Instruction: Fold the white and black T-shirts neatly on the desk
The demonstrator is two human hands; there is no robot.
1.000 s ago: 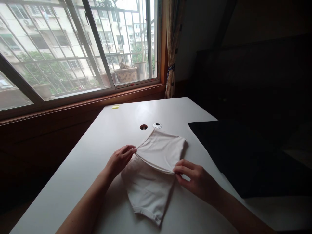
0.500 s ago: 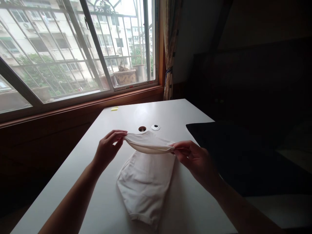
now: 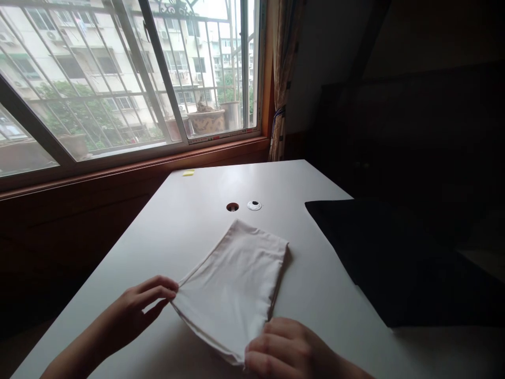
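A white cloth garment [image 3: 234,284], folded into layers with a few creases, lies slantwise over the table. Its far end rests on the tabletop, while the near edge looks slightly raised. My left hand [image 3: 145,300] pinches the left corner between thumb and fingertips. At the near right corner, my right hand [image 3: 286,347] has its fingers curled round the cloth. Part of that corner is hidden under those fingers.
The white table [image 3: 189,226] has a round hole [image 3: 232,207] and a white ring [image 3: 254,205] beyond the garment. A yellow slip [image 3: 188,172] lies by its far edge. Black cloth [image 3: 366,252] covers the right side. A barred window [image 3: 130,79] and curtain [image 3: 281,79] stand behind.
Both hands have come down and nearer to me, from the garment's far edge to its near corners. The raised edge is no longer held up; the garment lies flatter and turned.
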